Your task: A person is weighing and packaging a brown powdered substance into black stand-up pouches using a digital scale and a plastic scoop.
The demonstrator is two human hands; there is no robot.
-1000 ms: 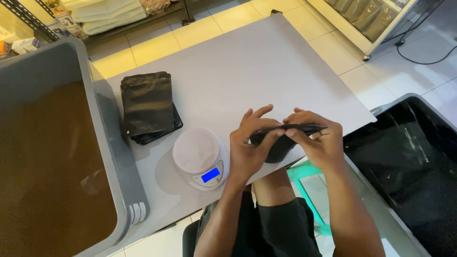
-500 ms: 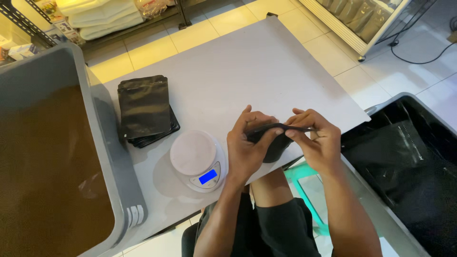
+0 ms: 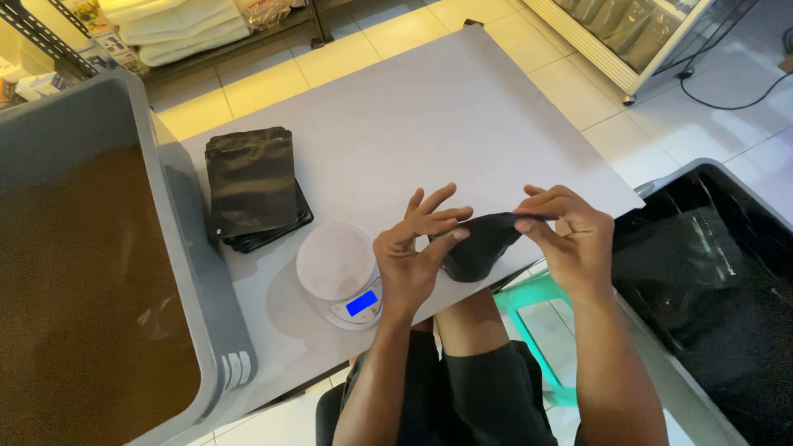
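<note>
Pinching a black pouch point(image 3: 479, 248) closed-fingered, both hands, left point(image 3: 413, 256) and right point(image 3: 570, 239), overhang the table edge point(image 3: 529, 263).

Bare forearms, no sleeves; dark shorts point(image 3: 487, 396) cover the lap.

A small black flexible pouch point(image 3: 477, 246) is held above the near edge of the table, pinched along its top edge between the left hand point(image 3: 413, 252) and the right hand point(image 3: 570, 239). A flat stack of glossy black rectangular pouches point(image 3: 252, 186) lies on the left part of the table. Near it, to the right, the round white scale carries a small rectangular blue-lit display screen point(image 3: 362, 303). Small light-coloured cartons point(image 3: 37, 83) stand at the far left.
</note>
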